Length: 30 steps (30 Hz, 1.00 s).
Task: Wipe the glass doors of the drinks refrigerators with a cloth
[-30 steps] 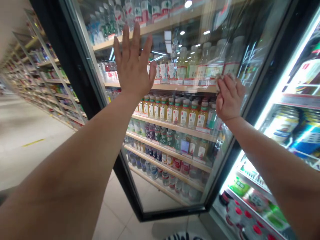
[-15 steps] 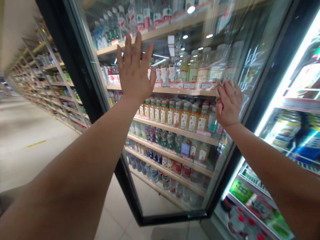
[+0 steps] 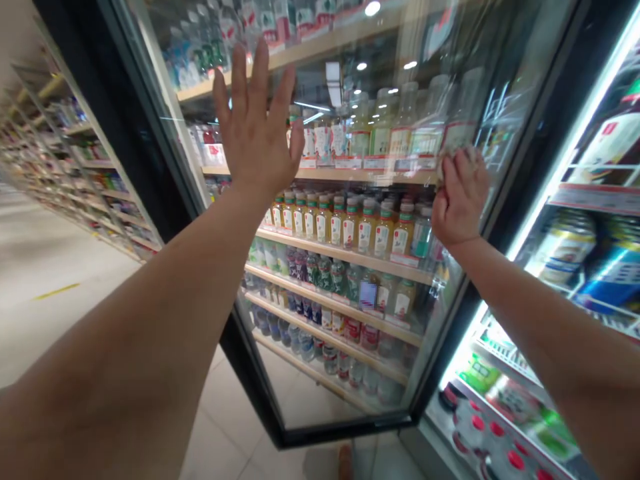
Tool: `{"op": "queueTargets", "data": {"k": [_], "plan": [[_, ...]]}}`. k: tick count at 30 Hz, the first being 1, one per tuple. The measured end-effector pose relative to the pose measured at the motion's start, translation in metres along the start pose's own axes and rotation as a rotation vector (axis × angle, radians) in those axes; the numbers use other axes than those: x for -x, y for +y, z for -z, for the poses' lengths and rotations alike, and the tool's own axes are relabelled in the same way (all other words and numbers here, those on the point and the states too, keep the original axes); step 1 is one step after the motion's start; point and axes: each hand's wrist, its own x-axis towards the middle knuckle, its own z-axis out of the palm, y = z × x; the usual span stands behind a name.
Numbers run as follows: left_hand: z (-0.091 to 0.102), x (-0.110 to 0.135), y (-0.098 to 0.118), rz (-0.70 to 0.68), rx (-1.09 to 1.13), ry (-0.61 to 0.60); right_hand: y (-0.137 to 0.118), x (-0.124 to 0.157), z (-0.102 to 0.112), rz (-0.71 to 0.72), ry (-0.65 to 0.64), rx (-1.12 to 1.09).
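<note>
A glass door (image 3: 330,407) with a black frame stands swung out in front of me. My left hand (image 3: 257,127) lies against the upper left of the pane, fingers spread, holding nothing. At the pane's right side, my right hand (image 3: 460,200) presses a crumpled pale cloth (image 3: 445,163) to the glass, fingers curled over it. Most of the cloth is hidden under the fingers. Through the glass show shelves of bottled drinks (image 3: 350,223), mixed with reflections of ceiling lights.
On the right is a lit cooler (image 3: 565,253) with wire racks, packets and bottles with red caps (image 3: 477,423). Long store shelves (image 3: 85,153) run off to the left beside a pale floor (image 3: 45,347) with a yellow strip. Something brownish, perhaps a foot (image 3: 345,460), shows below the door.
The view has shifted slightly, so the door and shelves sit further left. My right hand and the cloth have moved a little right across the pane. My left hand stays spread on the glass.
</note>
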Motion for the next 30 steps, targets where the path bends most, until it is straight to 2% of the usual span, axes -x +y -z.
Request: {"op": "queueTargets", "data": {"k": [4, 7, 9, 11, 13, 14, 16, 18, 19, 21, 23, 25, 27, 28, 30], "plan": [[0.003, -0.002, -0.001, -0.051, 0.001, 0.036, -0.002, 0.010, 0.005, 0.245, -0.237, -0.092], [0.003, -0.006, -0.004, -0.029, -0.021, 0.033, -0.004, 0.014, 0.006, 0.229, -0.235, -0.108], [-0.001, 0.002, -0.004, 0.020, -0.011, 0.066, -0.005, 0.015, 0.006, 0.175, -0.206, -0.095], [-0.008, 0.031, 0.001, 0.070, -0.002, 0.143, -0.006, 0.014, 0.006, 0.133, -0.205, -0.092], [-0.016, 0.080, 0.011, 0.085, -0.028, 0.184, -0.007, 0.015, 0.006, 0.118, -0.205, -0.072], [-0.019, 0.108, 0.018, 0.069, -0.027, 0.174, -0.007, 0.016, 0.007, 0.119, -0.200, -0.053], [-0.023, 0.162, 0.030, -0.063, -0.030, 0.103, -0.006, 0.018, 0.008, 0.138, -0.188, -0.012], [-0.023, 0.198, 0.038, -0.057, -0.063, 0.086, -0.005, 0.019, 0.010, 0.169, -0.179, -0.006], [-0.022, 0.208, 0.040, -0.051, -0.074, 0.077, -0.005, 0.018, 0.011, 0.181, -0.171, -0.019], [-0.020, 0.214, 0.042, -0.023, -0.091, 0.075, -0.008, 0.010, 0.011, 0.154, -0.151, -0.054], [-0.018, 0.210, 0.043, -0.025, -0.099, 0.072, -0.018, -0.005, 0.009, 0.035, -0.110, -0.073], [-0.017, 0.206, 0.044, -0.027, -0.110, 0.081, -0.039, -0.022, 0.005, -0.123, -0.044, -0.083], [-0.017, 0.206, 0.043, -0.025, -0.125, 0.139, -0.069, -0.034, -0.001, -0.197, -0.003, -0.109], [-0.018, 0.207, 0.043, -0.023, -0.128, 0.185, -0.085, -0.036, -0.005, -0.168, -0.011, -0.129], [-0.019, 0.210, 0.042, -0.017, -0.124, 0.276, -0.118, -0.036, -0.011, 0.068, -0.080, -0.195]]}}
